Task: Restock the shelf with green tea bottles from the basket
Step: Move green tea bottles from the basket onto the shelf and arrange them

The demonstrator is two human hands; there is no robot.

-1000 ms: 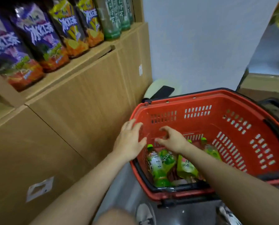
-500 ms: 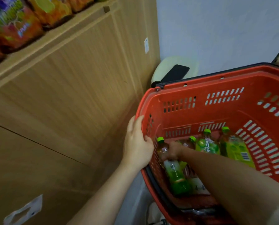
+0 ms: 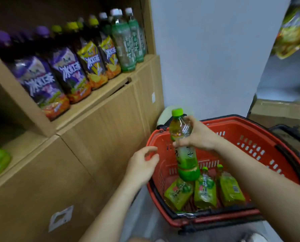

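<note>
My right hand (image 3: 199, 137) grips a green tea bottle (image 3: 185, 159) with a green cap, holding it upright above the left side of the red basket (image 3: 241, 130). My left hand (image 3: 142, 165) hovers open beside the basket's left rim, touching nothing. Three more green-labelled bottles (image 3: 205, 191) lie on the basket floor. The wooden shelf (image 3: 100, 100) at upper left carries a row of bottles.
On the shelf stand purple-labelled iced tea bottles (image 3: 41, 81), yellow-labelled ones (image 3: 93, 65) and green tea bottles (image 3: 126, 41) at the right end. Cardboard-coloured cabinet fronts (image 3: 58, 172) run below. A white wall (image 3: 206, 58) rises behind the basket. Packaged goods (image 3: 292, 32) hang upper right.
My right hand has lifted one green tea bottle out of the basket and holds it upright. My left hand has come off the basket rim. The view has tilted up toward the shelf.
</note>
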